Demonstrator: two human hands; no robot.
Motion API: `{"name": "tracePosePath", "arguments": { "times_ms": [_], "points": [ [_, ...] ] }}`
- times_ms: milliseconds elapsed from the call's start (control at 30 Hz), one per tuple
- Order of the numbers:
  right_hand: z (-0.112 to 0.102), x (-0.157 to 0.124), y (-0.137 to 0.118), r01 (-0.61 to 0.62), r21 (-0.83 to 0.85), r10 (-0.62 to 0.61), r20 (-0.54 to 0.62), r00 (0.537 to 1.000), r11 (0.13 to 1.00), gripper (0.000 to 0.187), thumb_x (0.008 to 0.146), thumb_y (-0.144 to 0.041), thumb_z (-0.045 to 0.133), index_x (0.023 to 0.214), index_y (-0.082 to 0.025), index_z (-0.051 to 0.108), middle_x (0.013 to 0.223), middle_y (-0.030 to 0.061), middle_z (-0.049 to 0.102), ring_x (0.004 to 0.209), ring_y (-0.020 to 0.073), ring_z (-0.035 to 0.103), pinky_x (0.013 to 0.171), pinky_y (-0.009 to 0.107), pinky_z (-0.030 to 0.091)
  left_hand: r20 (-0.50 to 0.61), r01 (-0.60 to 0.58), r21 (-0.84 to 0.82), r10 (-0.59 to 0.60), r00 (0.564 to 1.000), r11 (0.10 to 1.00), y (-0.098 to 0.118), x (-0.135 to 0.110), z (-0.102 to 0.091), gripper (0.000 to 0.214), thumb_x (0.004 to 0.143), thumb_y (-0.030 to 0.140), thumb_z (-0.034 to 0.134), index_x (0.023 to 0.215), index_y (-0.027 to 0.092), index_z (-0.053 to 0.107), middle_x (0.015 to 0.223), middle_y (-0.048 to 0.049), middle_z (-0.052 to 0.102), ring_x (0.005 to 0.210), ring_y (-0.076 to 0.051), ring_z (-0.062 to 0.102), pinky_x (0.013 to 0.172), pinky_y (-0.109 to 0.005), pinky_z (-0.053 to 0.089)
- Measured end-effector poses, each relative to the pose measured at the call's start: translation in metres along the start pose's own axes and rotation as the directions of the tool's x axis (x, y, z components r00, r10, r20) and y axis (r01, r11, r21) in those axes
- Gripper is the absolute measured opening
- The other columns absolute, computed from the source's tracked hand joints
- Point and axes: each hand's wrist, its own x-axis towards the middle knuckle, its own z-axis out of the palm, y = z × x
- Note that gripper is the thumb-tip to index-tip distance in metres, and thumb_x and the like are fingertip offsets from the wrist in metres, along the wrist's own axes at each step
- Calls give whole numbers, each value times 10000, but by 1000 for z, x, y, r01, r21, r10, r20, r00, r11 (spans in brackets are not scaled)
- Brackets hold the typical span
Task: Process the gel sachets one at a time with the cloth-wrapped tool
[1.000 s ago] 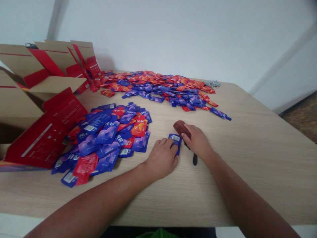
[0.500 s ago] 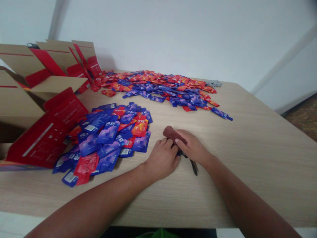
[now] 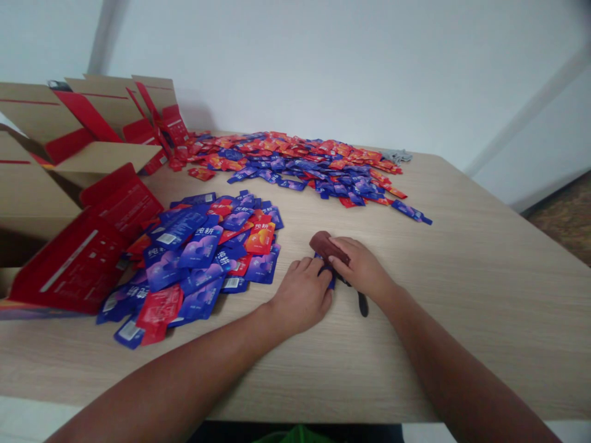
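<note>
My left hand [image 3: 302,295] rests on the table with its fingers curled down on a blue packet [image 3: 318,257], most of which is hidden under them. Close beside it, my right hand [image 3: 362,267] is closed around a brown, rounded object [image 3: 323,244] that lies over the packet. What kind of object this is does not show clearly. A thin black piece with a rounded end [image 3: 363,304] sticks out below my right hand. To the left of my hands lies a heap of blue and red packets [image 3: 201,246].
Open red and tan cardboard boxes [image 3: 69,258] stand along the left side. A long pile of red and blue packets [image 3: 295,154] lies at the back by the wall. One blue packet [image 3: 410,211] lies at its right end, near a grey cloth-like item [image 3: 398,156].
My right hand has shifted slightly with the brown object, which has turned and moved right, uncovering more of the blue packet. The black end has moved up a little. My left hand stays in place.
</note>
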Motion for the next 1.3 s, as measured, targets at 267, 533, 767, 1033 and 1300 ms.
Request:
{"name": "tracePosePath", "arguments": {
  "times_ms": [267,533,767,1033,1300],
  "points": [
    [1,-3,20,-156,-131,138,-141,980,979,475,983,-313,644,1450,-222,660,1387,153,719,1258,359,675,1112,568,542,3,-4,16,4,1000,1000,0,0,-2,242,1024,346,584,1195,204,681,1239,-127,637,1175,-321,570,1015,-501,492],
    [-7,-1,3,-195,101,218,-335,917,976,426,1003,-404,635,1381,-215,690,1330,133,750,1187,329,719,1081,531,571,6,-7,14,7,1000,1000,1,0,-3,242,1019,347,597,1193,204,685,1231,-128,642,1167,-322,576,1001,-498,500],
    [-12,-3,-20,32,254,-16,-65,998,967,400,1007,-363,623,1390,-256,673,1354,99,745,1214,303,709,1076,490,569,-5,1,21,0,1000,1000,0,-1,0,258,1019,368,606,1200,203,687,1239,-133,648,1209,-330,572,1025,-514,497],
    [-4,0,-12,43,162,-48,28,998,986,471,997,-318,626,1466,-273,626,1454,98,698,1307,310,664,1133,523,531,5,-11,19,11,1000,1000,0,0,0,262,1018,352,596,1205,193,691,1245,-137,648,1202,-326,577,1018,-512,504],
    [0,0,12,-32,-1,32,-21,999,999,504,973,-316,656,1472,-254,633,1416,127,706,1284,331,665,1135,565,529,5,-4,2,4,1000,1000,0,0,-2,261,1017,339,597,1230,214,680,1244,-123,641,1190,-318,574,1039,-503,494]
  ]
}}
